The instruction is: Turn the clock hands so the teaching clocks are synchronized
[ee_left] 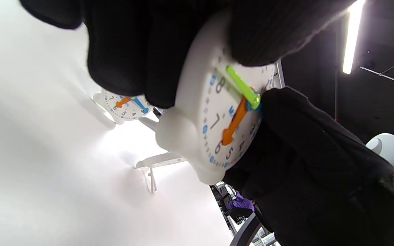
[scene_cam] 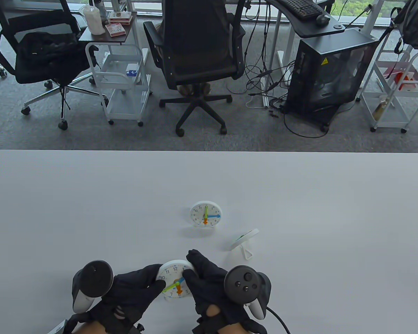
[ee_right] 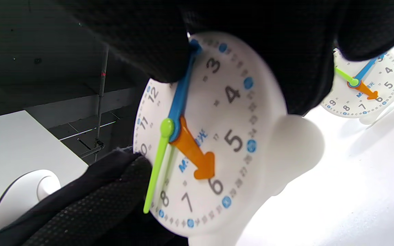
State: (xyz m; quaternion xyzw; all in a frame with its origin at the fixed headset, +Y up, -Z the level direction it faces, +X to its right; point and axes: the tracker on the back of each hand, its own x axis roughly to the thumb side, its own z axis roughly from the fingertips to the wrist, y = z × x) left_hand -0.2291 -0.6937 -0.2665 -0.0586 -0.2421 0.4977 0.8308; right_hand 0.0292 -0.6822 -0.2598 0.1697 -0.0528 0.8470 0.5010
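Observation:
A white teaching clock (scene_cam: 173,281) is held near the table's front edge. My left hand (scene_cam: 139,287) grips its left rim. My right hand (scene_cam: 203,278) touches its face and presses the blue hand (ee_right: 181,94) near the 2. Its orange hand (ee_right: 195,153) points to 6 and its green hand (ee_right: 156,171) points near 8. A second clock (scene_cam: 206,214) stands upright mid-table with green at 12, blue at 3 and orange at 6; it also shows in the right wrist view (ee_right: 364,87). A third clock (scene_cam: 244,240) stands to its right, turned edge-on.
The white table (scene_cam: 90,208) reaches to a far edge beyond the clocks. Behind it on the floor are office chairs (scene_cam: 198,52), white carts (scene_cam: 122,80) and a computer case (scene_cam: 327,69).

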